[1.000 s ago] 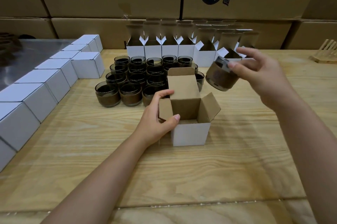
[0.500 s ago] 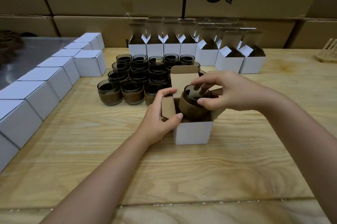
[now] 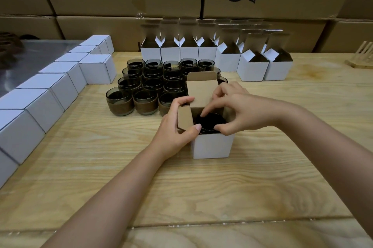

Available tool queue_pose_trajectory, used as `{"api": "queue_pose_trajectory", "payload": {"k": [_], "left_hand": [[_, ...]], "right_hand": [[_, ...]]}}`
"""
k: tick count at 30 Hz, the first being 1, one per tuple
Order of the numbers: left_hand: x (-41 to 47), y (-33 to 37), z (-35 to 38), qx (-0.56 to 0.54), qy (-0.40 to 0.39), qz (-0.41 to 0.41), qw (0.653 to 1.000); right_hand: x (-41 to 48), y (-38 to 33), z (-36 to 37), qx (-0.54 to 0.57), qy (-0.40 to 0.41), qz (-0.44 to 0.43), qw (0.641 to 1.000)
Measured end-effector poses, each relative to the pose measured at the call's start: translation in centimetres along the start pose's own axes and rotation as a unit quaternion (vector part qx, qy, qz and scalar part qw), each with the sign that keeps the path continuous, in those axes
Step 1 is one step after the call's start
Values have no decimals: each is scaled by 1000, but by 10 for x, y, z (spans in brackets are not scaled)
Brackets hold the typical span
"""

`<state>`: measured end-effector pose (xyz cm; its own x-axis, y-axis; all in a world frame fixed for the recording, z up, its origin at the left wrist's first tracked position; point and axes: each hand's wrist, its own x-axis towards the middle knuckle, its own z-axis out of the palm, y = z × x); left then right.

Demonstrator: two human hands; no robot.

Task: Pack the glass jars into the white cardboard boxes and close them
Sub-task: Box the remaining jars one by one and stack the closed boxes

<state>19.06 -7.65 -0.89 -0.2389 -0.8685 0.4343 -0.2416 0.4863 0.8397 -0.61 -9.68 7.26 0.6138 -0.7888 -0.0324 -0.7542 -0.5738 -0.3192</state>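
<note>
Seating jar point(image 3: 211, 121): fragile, slick glass; best pinched at rim.
Right hand point(image 3: 240, 113): fingertips loosely on jar, 12 o'clock.
Left hand point(image 3: 175, 132): clasps box point(image 3: 212, 146) flap, 9 o'clock.

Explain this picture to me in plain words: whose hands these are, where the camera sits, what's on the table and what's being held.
There is no machine: a person works bare-handed, and the single camera is worn on their head, looking down. The left hand steadies an open white box on the wooden table by its side flap. The right hand reaches into the box top, where a dark glass jar sits. Behind stand the unpacked jars and a row of open empty boxes. The closed boxes line the left.
</note>
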Motion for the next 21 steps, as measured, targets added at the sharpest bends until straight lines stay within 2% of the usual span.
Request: {"api": "queue_pose_trajectory", "payload": {"k": [3, 4, 5, 6, 7, 9, 10, 11, 12, 13, 17, 21], "left_hand": [[0, 0, 0, 1, 2, 3, 1000], [0, 0, 0, -1, 2, 3, 1000], [0, 0, 0, -3, 2, 3, 1000], [0, 0, 0, -7, 1, 1, 1000], [0, 0, 0, -9, 0, -1, 1000], [-1, -1, 0, -10, -1, -1, 1000], [-1, -2, 0, -11, -2, -3, 1000], [-1, -2, 0, -12, -3, -4, 1000], [-1, -3, 0, -13, -4, -4, 1000], [0, -4, 0, -13, -5, 1, 1000], [0, -9, 3, -23, 10, 11, 1000], [1, -12, 6, -44, 18, 4, 999]], "right_hand": [[-4, 4, 3, 35, -11, -11, 999], [-6, 4, 4, 71, 11, -14, 997], [-7, 4, 5, 140, 61, -19, 988], [-8, 4, 7, 236, 135, -23, 962], [-10, 6, 12, 345, 224, -21, 911], [-11, 7, 25, 548, 369, 13, 750], [-11, 7, 35, 612, 408, 41, 676], [-11, 7, 44, 650, 424, 71, 627], [-11, 8, 53, 671, 416, 98, 606], [-11, 8, 59, 681, 391, 112, 609], [-11, 0, 70, 686, 272, 89, 668], [-8, -8, 77, 633, 251, 66, 729]]}}
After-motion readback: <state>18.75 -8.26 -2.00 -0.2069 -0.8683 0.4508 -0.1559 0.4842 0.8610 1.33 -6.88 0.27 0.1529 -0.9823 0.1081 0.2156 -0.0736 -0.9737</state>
